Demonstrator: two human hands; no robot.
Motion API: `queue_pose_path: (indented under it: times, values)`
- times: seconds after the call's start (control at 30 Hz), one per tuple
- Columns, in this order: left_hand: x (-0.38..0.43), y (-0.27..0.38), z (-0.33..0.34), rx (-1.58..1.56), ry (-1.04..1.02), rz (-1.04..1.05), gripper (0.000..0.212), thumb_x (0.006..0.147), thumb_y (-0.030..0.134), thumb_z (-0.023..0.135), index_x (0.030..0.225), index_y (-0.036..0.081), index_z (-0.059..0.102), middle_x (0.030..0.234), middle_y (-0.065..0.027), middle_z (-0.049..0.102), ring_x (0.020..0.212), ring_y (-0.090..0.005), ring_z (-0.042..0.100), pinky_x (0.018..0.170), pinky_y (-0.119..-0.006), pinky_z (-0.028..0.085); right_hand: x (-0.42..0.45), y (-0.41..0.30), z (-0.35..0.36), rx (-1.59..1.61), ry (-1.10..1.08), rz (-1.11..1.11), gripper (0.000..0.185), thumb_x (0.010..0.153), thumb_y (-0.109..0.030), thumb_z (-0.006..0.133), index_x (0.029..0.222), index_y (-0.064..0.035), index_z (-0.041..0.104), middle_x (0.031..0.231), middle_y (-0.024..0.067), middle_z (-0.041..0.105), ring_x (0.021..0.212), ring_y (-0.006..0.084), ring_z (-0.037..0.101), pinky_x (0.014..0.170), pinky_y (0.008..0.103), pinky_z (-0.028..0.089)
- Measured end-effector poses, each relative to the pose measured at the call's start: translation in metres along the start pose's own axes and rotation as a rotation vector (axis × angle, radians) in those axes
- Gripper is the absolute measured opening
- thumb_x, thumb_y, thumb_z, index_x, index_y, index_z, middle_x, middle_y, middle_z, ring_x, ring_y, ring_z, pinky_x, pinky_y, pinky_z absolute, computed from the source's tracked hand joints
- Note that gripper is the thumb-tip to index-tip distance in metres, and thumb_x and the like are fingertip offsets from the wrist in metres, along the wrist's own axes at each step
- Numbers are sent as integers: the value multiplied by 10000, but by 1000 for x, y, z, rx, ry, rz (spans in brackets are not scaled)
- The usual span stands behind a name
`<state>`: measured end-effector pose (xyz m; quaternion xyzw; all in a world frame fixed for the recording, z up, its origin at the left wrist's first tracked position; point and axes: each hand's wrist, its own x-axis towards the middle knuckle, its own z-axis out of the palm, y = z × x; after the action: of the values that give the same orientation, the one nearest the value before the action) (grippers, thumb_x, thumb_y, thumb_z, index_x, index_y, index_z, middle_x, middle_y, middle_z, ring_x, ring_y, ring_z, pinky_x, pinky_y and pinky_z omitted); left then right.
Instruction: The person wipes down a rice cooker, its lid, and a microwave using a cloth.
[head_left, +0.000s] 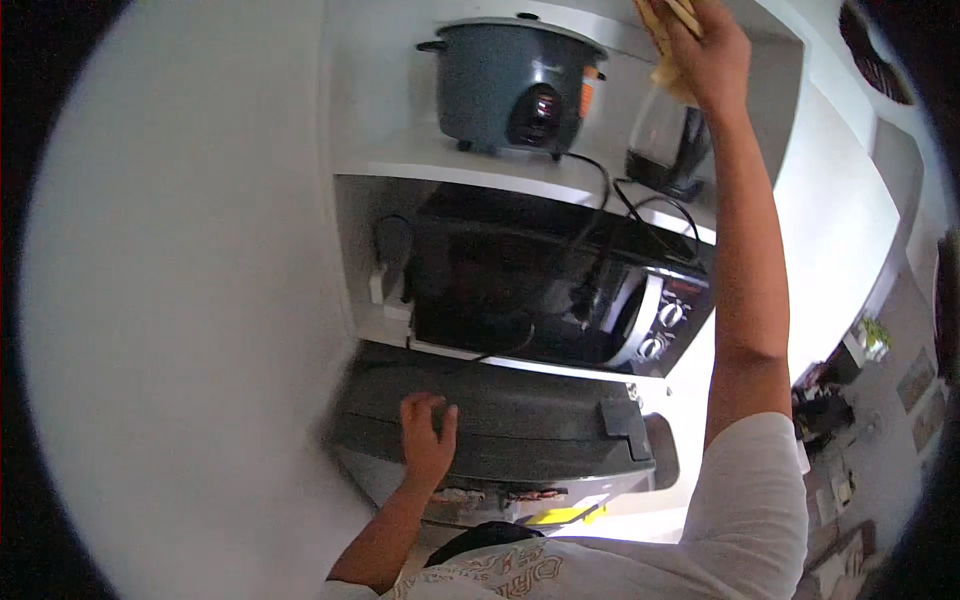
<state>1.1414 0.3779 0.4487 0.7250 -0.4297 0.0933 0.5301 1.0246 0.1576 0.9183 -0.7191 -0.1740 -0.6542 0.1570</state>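
My right hand (720, 56) is raised at the top of the view, gripping a pale yellow cloth-like thing (675, 82) that is partly cut off by the picture's edge. Just below it on the upper shelf stands a clear jug (649, 135) with a black base and handle, partly behind my forearm. My left hand (430, 442) is over the dark grey top of a refrigerator (525, 442), fingers apart and holding nothing. Whether its fingertips touch that surface I cannot tell.
A grey rice cooker (487, 90) with a lid sits on the white upper shelf (450, 165). Its black cord (604, 184) hangs over the edge. Below is a black microwave oven (517, 285) with two knobs. A pale wall (187, 300) closes the left side.
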Motion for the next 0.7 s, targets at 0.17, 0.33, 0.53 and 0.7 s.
queue_pose_path:
  times: [0.17, 0.33, 0.53, 0.7]
  values:
    - [52, 67, -18, 34, 101, 266, 459, 826, 213, 630, 1197, 33, 429, 1121, -194, 364, 1031, -322, 446, 815, -406, 433, -73, -64, -92, -1024, -12, -108, 312, 831, -313, 618, 884, -6, 628, 822, 99, 598, 722, 186, 561, 668, 297, 451]
    - [105, 95, -9, 79, -119, 228, 398, 855, 160, 588, 1193, 22, 429, 1117, -184, 381, 940, -259, 514, 780, -366, 476, -135, -59, -119, -761, -32, 365, 226, 833, -225, 619, 831, 1, 613, 741, 63, 585, 694, 148, 572, 641, 307, 479]
    - [144, 156, -35, -211, -179, -46, 237, 932, 205, 468, 1101, 45, 514, 737, -66, 537, 583, -125, 567, 484, -272, 504, -177, -61, -146, -715, -606, 242, 454, 664, -79, 666, 1108, -113, 576, 1070, 82, 545, 869, 288, 605, 793, 387, 504]
    - [180, 227, -73, -413, -57, 151, 274, 948, 278, 419, 1053, 48, 524, 719, -59, 554, 585, -146, 577, 514, -294, 508, -185, -61, -122, -792, -717, 173, 480, 670, -144, 691, 1134, -158, 566, 1077, 93, 544, 862, 309, 612, 775, 390, 511]
